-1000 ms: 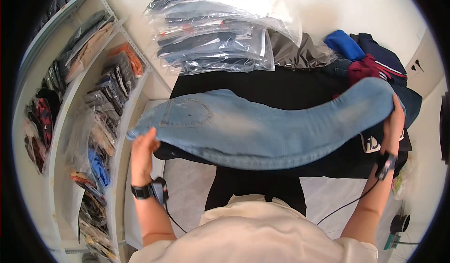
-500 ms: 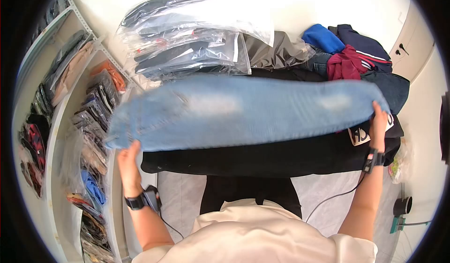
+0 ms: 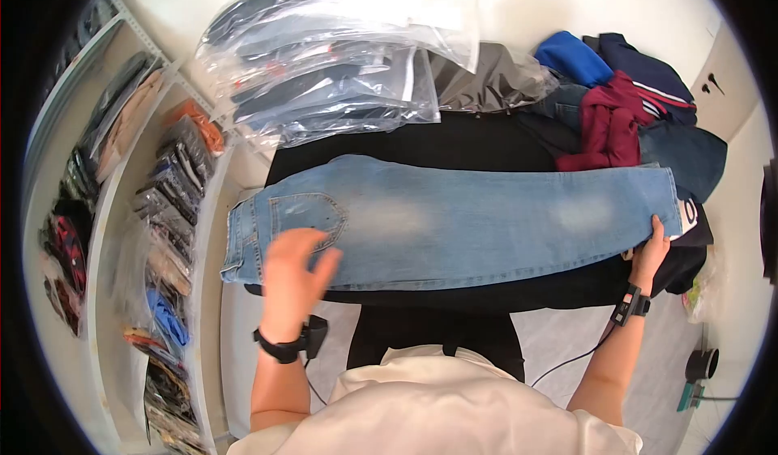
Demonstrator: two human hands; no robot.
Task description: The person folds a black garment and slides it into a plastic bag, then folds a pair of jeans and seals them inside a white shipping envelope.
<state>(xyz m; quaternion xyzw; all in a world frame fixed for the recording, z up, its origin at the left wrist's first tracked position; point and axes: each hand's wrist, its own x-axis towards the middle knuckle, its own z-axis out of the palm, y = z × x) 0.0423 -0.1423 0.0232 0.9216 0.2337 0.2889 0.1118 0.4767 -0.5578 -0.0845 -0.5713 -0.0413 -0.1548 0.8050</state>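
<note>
A pair of light blue jeans [image 3: 462, 228], folded lengthwise, lies across the black-covered table [image 3: 389, 143]. The waistband and a back pocket are at the left, the leg hem at the right. My left hand [image 3: 296, 273], a little blurred, is over the jeans just below the pocket, with thumb and fingers apart and nothing in them. At the lower right corner of the hem, my right hand [image 3: 651, 252] pinches the denim, thumb on top and the other fingers partly hidden beneath. Beyond the hem peeks a white printed patch [image 3: 687, 216] on dark cloth.
Clear-bagged folded garments [image 3: 332, 82] are stacked at the back left, beside a grey bagged item [image 3: 486, 78]. Loose clothes pile up at the back right, among them a maroon garment [image 3: 608, 123] and a blue one [image 3: 574, 58]. Shelves [image 3: 207, 236] of bagged clothing line the left side.
The jeans, held up and blurred between both hands before, have come down flat on the table. My left hand has let go of the waist end and moved right; my right hand stays at the hem.
</note>
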